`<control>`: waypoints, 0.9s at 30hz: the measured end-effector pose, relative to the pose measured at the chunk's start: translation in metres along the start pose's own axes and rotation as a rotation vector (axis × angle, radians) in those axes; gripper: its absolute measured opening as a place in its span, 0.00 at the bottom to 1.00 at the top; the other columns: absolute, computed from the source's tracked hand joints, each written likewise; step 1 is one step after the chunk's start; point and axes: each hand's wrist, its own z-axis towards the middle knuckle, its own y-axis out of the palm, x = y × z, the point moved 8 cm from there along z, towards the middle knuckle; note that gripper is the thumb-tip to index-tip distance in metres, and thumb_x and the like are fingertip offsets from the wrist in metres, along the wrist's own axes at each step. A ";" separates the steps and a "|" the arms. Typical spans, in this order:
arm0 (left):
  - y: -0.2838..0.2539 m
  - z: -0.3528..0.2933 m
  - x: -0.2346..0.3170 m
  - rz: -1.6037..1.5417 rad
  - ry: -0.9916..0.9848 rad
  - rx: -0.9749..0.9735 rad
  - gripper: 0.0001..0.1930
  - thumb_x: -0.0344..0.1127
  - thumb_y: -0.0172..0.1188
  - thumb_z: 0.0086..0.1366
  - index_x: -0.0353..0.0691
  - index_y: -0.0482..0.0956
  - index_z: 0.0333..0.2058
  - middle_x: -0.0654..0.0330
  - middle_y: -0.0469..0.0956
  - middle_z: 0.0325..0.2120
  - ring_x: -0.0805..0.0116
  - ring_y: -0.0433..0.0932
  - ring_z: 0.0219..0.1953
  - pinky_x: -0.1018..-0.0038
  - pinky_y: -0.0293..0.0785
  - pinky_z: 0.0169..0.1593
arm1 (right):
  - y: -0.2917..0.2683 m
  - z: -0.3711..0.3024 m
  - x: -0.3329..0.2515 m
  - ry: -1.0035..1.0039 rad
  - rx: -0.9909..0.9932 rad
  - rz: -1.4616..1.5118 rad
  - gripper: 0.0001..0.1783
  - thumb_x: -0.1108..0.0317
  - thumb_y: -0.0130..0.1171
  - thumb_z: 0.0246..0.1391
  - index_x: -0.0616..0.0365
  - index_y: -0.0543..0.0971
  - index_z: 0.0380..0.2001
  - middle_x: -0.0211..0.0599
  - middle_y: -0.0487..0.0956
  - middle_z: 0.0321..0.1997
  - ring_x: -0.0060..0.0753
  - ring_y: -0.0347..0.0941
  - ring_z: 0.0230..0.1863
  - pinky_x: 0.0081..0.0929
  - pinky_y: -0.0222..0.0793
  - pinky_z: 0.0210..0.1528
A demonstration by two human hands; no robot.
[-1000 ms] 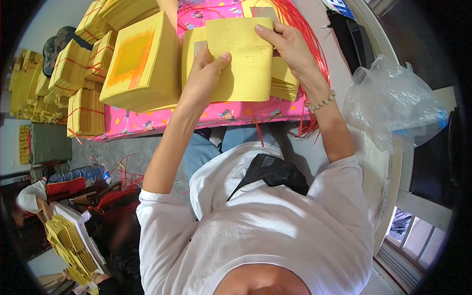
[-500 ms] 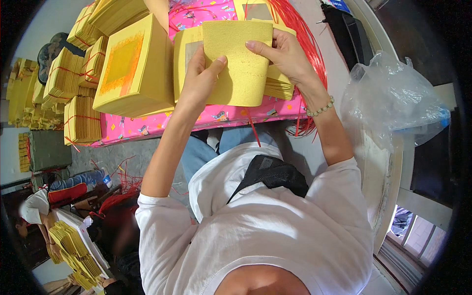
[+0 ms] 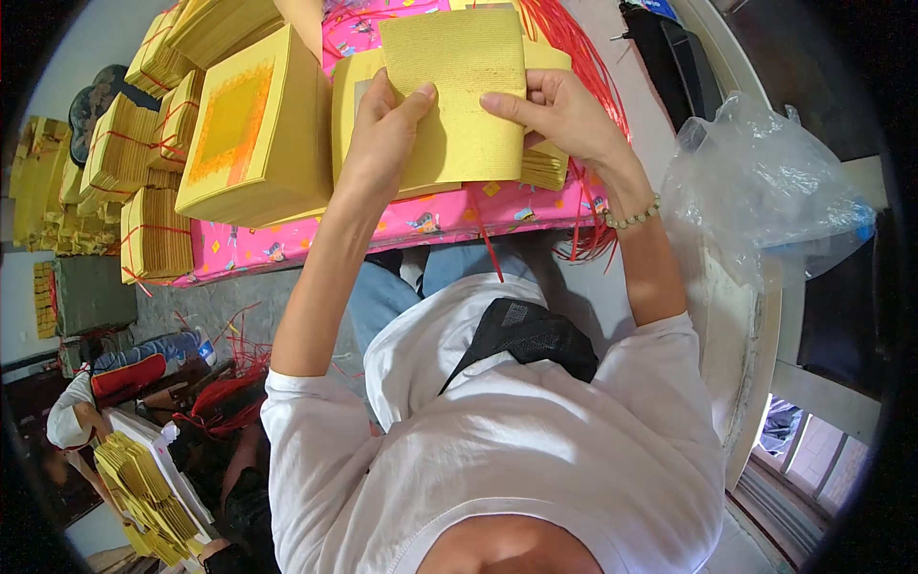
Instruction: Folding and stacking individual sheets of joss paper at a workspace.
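Note:
Between my two hands I hold up a stack of yellow paper sheets (image 3: 461, 124), its rough ribbed face toward me. My left hand (image 3: 384, 120) grips its left edge, thumb lying on the front. At the right edge my right hand (image 3: 559, 110) pinches it, with the thumb in front and fingers curled behind. More yellow paper (image 3: 346, 124) with a greyish square lies behind, partly hidden by the stack and my hand. To the left stands a tall block of yellow paper (image 3: 301, 124) with an orange-and-gold printed square on its face.
A pink patterned cloth (image 3: 402, 222) covers the table. Red plastic strips (image 3: 598, 91) hang over its right side. Tied yellow bundles (image 3: 158, 234) stand at the left. A clear plastic bag (image 3: 765, 191) and black bag (image 3: 674, 67) sit right. Other people handle yellow paper (image 3: 143, 488) at lower left.
Both hands have moved the held stack slightly up and away from me. My grip looks much the same. At lower left, a person in white has shifted.

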 end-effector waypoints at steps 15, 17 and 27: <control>-0.002 0.005 0.011 -0.073 0.153 0.036 0.16 0.28 0.50 0.66 0.33 0.64 0.52 0.55 0.74 0.45 0.70 0.73 0.46 0.73 0.68 0.51 | 0.008 -0.023 0.009 -0.115 0.014 0.148 0.19 0.66 0.60 0.55 0.67 0.75 0.47 0.35 0.81 0.38 0.17 0.77 0.36 0.16 0.74 0.34; -0.003 0.004 0.010 -0.058 0.150 0.046 0.17 0.28 0.50 0.66 0.34 0.63 0.52 0.55 0.74 0.46 0.70 0.73 0.47 0.73 0.68 0.51 | 0.013 -0.026 0.022 0.041 -0.014 0.202 0.18 0.68 0.60 0.55 0.66 0.75 0.47 0.35 0.81 0.39 0.17 0.77 0.36 0.17 0.74 0.35; 0.024 -0.005 0.000 0.168 -0.030 -0.139 0.19 0.32 0.52 0.65 0.33 0.63 0.52 0.55 0.73 0.44 0.70 0.73 0.44 0.74 0.69 0.48 | -0.040 -0.001 -0.004 -0.176 0.262 0.236 0.15 0.63 0.59 0.56 0.65 0.77 0.40 0.34 0.81 0.31 0.17 0.77 0.29 0.15 0.73 0.29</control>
